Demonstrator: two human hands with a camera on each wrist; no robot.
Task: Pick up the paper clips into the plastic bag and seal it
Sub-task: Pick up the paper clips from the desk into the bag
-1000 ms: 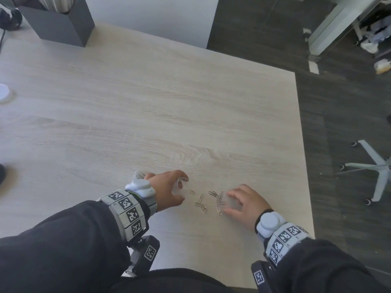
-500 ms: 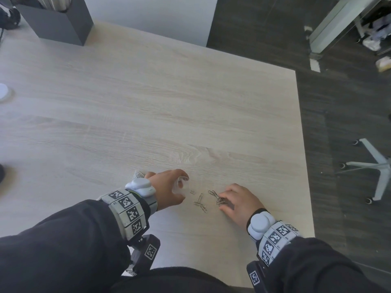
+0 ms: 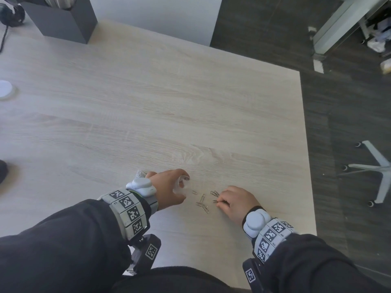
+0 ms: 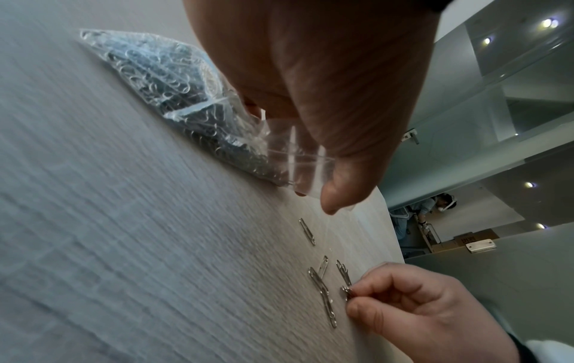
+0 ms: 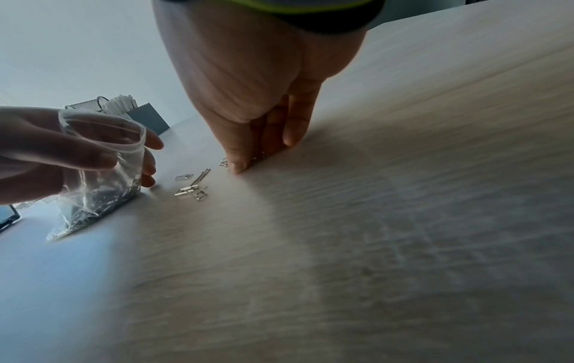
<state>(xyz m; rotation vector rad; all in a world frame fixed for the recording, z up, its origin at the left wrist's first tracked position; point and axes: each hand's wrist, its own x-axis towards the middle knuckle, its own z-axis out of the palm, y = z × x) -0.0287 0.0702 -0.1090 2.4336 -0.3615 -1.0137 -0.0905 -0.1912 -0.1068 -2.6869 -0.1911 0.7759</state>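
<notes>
A small clear plastic bag point(image 4: 174, 81) holding many paper clips rests on the wooden table. My left hand point(image 3: 169, 188) grips the bag's mouth point(image 5: 102, 132) and keeps it open, facing right. Several loose silver paper clips point(image 3: 202, 203) lie on the table between my hands, seen also in the left wrist view point(image 4: 321, 289) and the right wrist view point(image 5: 192, 189). My right hand point(image 3: 234, 200) is at the right end of that scatter, thumb and fingers pinching paper clips point(image 4: 346, 291) just off the wood.
The table's right edge point(image 3: 306, 166) lies a short way right of my right hand, with dark floor and a chair base point(image 3: 376, 166) beyond. A dark box point(image 3: 61, 20) stands at the far left corner. A white round object point(image 3: 5, 89) sits at the left edge.
My right hand went from fingers spread flat over the clips to curled fingers pinching some, and drew slightly toward me. The left hand and the bag stayed put.
</notes>
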